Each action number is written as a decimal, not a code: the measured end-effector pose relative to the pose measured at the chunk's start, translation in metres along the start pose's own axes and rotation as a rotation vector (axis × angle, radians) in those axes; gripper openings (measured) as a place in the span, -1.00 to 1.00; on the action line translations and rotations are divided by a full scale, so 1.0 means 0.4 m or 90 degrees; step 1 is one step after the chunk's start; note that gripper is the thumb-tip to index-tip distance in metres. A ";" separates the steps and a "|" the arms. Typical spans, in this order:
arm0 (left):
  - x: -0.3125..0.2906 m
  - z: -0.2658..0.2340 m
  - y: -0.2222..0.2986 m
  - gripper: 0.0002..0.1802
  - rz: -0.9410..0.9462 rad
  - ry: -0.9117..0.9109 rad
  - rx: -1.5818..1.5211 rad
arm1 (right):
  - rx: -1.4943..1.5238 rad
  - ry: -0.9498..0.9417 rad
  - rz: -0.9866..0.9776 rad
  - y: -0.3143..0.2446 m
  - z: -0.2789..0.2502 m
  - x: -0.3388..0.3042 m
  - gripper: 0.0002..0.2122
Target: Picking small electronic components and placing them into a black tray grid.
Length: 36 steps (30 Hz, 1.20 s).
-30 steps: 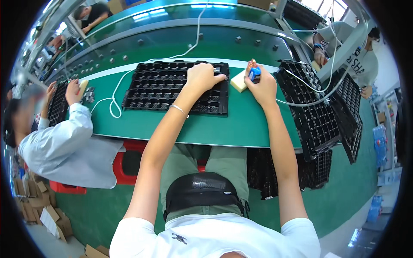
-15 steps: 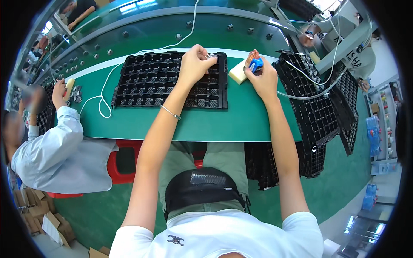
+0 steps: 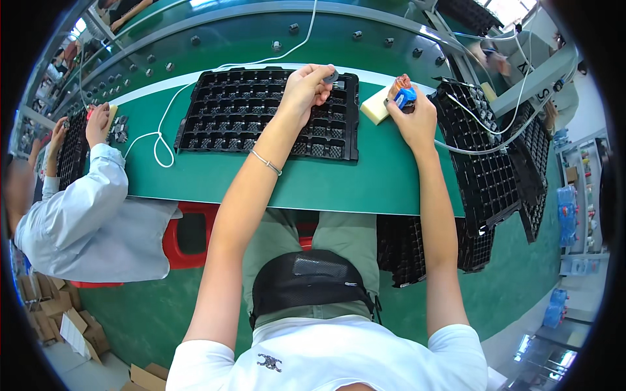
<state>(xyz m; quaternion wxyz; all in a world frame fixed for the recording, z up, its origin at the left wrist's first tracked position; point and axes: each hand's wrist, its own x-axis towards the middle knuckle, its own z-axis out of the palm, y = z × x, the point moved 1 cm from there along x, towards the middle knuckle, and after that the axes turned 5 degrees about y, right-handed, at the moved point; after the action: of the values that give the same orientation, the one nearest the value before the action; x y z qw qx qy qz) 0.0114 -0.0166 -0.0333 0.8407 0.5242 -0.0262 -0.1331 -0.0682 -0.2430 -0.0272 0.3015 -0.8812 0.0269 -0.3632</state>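
My left hand is closed, pinching a small grey round part between thumb and fingertips. It is over the upper right end of a black compartment tray, whose visible pockets have a textured floor. My right hand grips a small blue object with a crumpled copper-coloured piece at its top; its exact kind I cannot make out. Just left of that hand a cream-coloured block lies on the green table, beside the tray.
More black trays are stacked at the right, with a white cable across them. Another white cable loops left of my tray. Small parts are spread behind the table. A co-worker's sleeve is at the left.
My left hand has turned and drawn back slightly from the tray's upper right pockets; the grey part now shows plainly in its fingers. The right hand keeps its hold. The whole view has shifted slightly.
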 end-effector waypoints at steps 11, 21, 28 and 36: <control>0.005 0.001 -0.006 -0.79 0.009 -0.001 0.024 | 0.017 -0.001 -0.005 0.008 0.007 0.003 -0.68; 0.006 0.001 -0.007 -0.78 0.014 -0.007 0.024 | -0.019 -0.011 0.020 0.011 -0.004 0.013 -0.68; 0.005 0.003 -0.005 -0.78 0.015 -0.014 0.047 | 0.037 -0.035 0.001 0.004 -0.001 0.005 -0.68; 0.003 0.005 -0.005 -0.78 0.017 -0.016 0.053 | 0.023 -0.030 -0.010 0.003 -0.001 0.006 -0.65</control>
<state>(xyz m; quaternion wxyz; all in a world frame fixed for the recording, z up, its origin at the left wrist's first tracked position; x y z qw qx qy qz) 0.0118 -0.0195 -0.0345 0.8194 0.5568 -0.0495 -0.1271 -0.0665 -0.2445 -0.0261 0.3152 -0.8841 0.0058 -0.3449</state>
